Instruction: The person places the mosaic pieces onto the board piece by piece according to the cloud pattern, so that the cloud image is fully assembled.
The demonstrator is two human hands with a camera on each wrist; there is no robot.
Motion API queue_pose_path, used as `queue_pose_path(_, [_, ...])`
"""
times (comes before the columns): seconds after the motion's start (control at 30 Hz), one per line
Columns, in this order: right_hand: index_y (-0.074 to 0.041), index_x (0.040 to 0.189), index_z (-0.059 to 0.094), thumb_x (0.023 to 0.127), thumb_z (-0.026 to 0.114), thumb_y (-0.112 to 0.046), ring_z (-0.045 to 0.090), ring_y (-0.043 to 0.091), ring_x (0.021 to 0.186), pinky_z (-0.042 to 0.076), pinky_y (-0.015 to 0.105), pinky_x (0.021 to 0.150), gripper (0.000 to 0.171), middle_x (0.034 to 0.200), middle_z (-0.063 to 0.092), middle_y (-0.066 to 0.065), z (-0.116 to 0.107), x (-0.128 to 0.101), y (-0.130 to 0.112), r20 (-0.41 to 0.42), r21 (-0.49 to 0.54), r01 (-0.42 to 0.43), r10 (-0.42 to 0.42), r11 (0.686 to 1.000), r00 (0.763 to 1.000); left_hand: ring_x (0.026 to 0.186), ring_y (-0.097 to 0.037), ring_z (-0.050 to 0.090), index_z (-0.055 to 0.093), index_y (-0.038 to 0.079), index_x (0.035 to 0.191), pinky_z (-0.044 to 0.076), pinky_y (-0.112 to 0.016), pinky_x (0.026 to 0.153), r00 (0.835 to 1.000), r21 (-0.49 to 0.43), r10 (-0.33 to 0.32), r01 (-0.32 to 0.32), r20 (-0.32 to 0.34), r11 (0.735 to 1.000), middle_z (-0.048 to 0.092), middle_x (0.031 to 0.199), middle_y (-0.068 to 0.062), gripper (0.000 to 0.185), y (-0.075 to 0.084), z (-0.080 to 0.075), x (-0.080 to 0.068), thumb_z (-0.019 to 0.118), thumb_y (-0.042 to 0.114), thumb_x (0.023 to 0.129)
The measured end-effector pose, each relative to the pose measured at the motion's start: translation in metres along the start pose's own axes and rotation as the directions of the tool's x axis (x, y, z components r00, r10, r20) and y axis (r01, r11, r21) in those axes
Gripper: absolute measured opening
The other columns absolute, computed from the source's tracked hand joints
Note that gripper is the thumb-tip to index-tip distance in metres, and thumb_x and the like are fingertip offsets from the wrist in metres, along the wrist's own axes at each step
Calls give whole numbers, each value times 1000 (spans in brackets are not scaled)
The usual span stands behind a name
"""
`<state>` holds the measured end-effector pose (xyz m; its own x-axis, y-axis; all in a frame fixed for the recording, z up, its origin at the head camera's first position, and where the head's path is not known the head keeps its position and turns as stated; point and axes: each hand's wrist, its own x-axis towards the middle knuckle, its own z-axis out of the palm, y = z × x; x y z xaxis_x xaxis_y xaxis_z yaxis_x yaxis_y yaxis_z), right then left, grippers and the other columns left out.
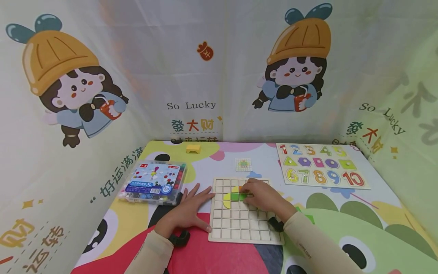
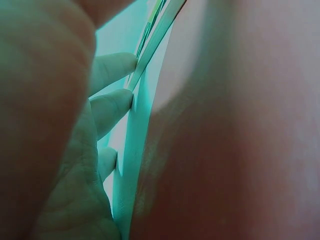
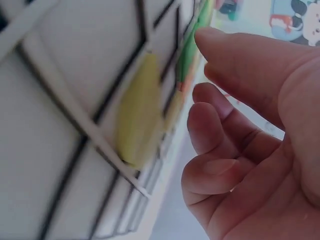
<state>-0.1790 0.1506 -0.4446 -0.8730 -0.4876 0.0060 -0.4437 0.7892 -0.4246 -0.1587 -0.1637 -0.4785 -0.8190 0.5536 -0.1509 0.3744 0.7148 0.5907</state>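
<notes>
Now, worktop (image 1: 205, 262) carries grid board (image 1: 236, 224) between side edges; left hand (image 1: 188, 211) touches board's left edge, fingers apart; right hand (image 1: 261, 195) curled over board's far half, cannot tell whether fingers pinch anything; pattern card (image 1: 243, 164) beyond board's far edge; yellow piece (image 1: 227, 203), green piece (image 1: 234, 196), orange piece (image 1: 241, 188) on cells; step likely placing pieces; next seems to call for exact cell alignment

Head view softly lit; left-wrist view teal-tinted; right-wrist view dim, pale wooden grid board (image 3: 55, 130) blurred at nine o'clock.
</notes>
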Motion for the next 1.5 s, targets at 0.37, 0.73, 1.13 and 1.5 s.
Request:
queue_pose_path(0.37, [-10,119,78,93,81,-19,55,7,82,48,25,69,27,101,71,-4,-42,-50,10,-120,103,-24,37,994,992,167,-34,-5,41,33,164,-10,-70,128,1000,21,-6,6,0,1000,22,178,8,110,1,1,4,91,63,70])
queue_pose_path(0.73, [-12,116,79,91,83,-20,53,-1,77,45,24,63,26,103,74,-2,-56,-106,64,-234,128,-129,157,983,960,167,-38,-4,43,29,163,-10,-73,126,1000,5,-6,6,-17,1000,24,178,4,112,-3,-1,0,93,61,69])
queue_pose_path(1.13, [-12,115,78,89,83,-12,51,2,75,45,24,63,26,93,69,-5,-50,-127,97,-137,190,-180,207,965,969,167,-36,-4,41,32,164,-10,-72,127,1000,11,-5,5,-5,1000,23,178,6,111,0,-2,3,92,62,69])
queue_pose_path(1.5, [-23,107,80,78,87,-10,49,-2,75,43,24,67,32,88,66,-15,-40,-130,103,-152,119,-104,122,987,981,167,-37,-4,42,31,163,-11,-71,127,1000,-2,-8,8,2,1000,24,177,6,111,0,0,2,93,61,69])
